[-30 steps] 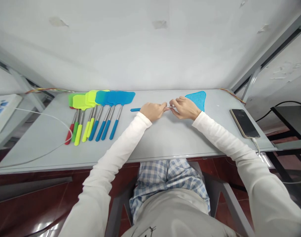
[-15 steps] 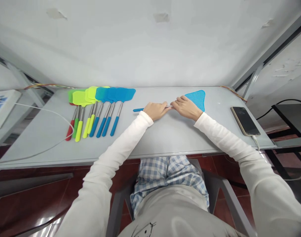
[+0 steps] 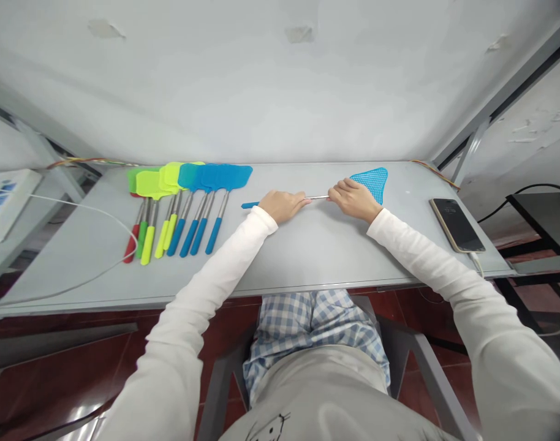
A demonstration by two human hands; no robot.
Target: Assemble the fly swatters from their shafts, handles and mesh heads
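Note:
A blue fly swatter (image 3: 372, 182) with a metal rod lies crosswise in both hands, its perforated head to the right and its blue handle end to the left. My left hand (image 3: 283, 206) is closed round it near the handle. Closed on the rod close to the head is my right hand (image 3: 355, 199). A short stretch of bare metal shows between the two hands. To the left, several fly swatters (image 3: 214, 236) in blue, yellow, green and red lie side by side with their heads overlapping.
The grey table (image 3: 307, 263) stands against a white wall. At its right end lies a smartphone (image 3: 457, 225) with a charging cable. A white cable (image 3: 119, 215) loops over the table's left side, near a white box (image 3: 7, 205). A dark stool (image 3: 540, 223) stands at far right.
My hands have moved apart, left hand leftward and right hand rightward. More of the metal rod shows between them, and the swatter's head sits further right.

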